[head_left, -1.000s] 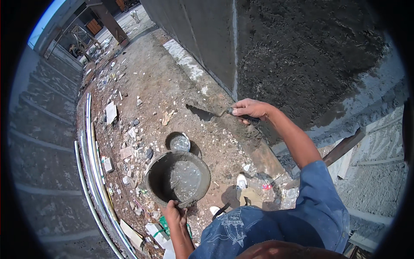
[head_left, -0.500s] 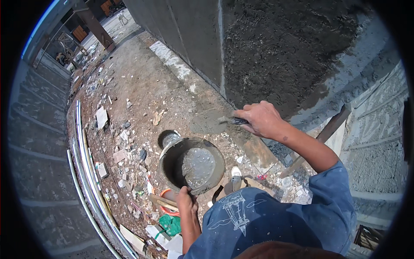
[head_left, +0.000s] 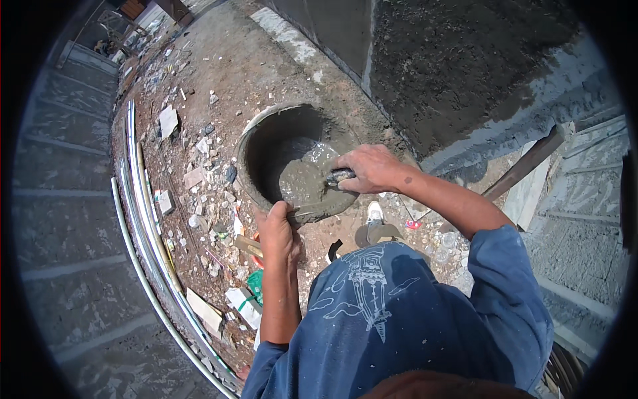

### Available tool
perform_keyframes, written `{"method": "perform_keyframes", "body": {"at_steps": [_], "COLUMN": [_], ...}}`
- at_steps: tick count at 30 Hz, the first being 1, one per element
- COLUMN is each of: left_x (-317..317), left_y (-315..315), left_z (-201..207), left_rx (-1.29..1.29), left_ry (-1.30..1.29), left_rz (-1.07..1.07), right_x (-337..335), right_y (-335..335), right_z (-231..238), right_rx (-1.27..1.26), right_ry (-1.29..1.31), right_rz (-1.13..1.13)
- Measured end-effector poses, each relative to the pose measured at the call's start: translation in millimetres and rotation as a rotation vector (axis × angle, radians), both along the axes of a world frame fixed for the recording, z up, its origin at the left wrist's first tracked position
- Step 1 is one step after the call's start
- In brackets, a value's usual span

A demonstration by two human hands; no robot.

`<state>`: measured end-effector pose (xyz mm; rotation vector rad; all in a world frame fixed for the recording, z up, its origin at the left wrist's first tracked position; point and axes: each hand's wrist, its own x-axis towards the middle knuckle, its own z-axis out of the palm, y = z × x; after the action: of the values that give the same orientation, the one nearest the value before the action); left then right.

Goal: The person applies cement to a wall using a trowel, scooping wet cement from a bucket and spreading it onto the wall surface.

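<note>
A round, dark bucket (head_left: 262, 149) crusted with cement is tilted in front of me, with wet grey mortar (head_left: 299, 174) lying inside it. My left hand (head_left: 278, 233) grips its near rim, thumb over the edge. Over the bucket's right side, my right hand (head_left: 372, 168) is closed round the dark handle of a trowel (head_left: 341, 176). The trowel's blade is down at the mortar and mostly hidden.
Ahead on the right rises a wall with dark, rough wet plaster (head_left: 458, 73). Long pipes (head_left: 143, 179) lie along the left, beside rubble and a pale broken slab (head_left: 169, 122). A wooden plank (head_left: 525, 163) leans at right. A green plastic bag (head_left: 255, 282) lies near my left forearm.
My right hand has brought the trowel from the ground by the wall's base into the bucket. My left hand has raised the bucket, which now covers the smaller container behind it.
</note>
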<state>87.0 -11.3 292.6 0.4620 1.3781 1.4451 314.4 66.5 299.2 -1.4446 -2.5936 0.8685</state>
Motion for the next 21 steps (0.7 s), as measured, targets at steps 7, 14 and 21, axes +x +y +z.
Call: {"method": "perform_keyframes", "body": {"at_steps": [7, 14, 21], "left_x": [-38.9, -34.3, -22.8], "left_y": [-2.3, 3.2, -20.0], "left_z": [45.2, 15.8, -19.9], "left_rx": [-0.082, -0.095, -0.322], "left_ry": [-0.180, -0.154, -0.055], "left_rz": [0.121, 0.203, 0.158], "right_x": [18.4, 214.9, 273.5], "right_y": [64.1, 216.5, 78.9], "right_z": [55.2, 94.2, 193.2], "right_rx": [0.030, -0.202, 0.607], "right_ry": [0.509, 0.871, 0.631], "right_rz": [0.159, -0.375, -0.780]}}
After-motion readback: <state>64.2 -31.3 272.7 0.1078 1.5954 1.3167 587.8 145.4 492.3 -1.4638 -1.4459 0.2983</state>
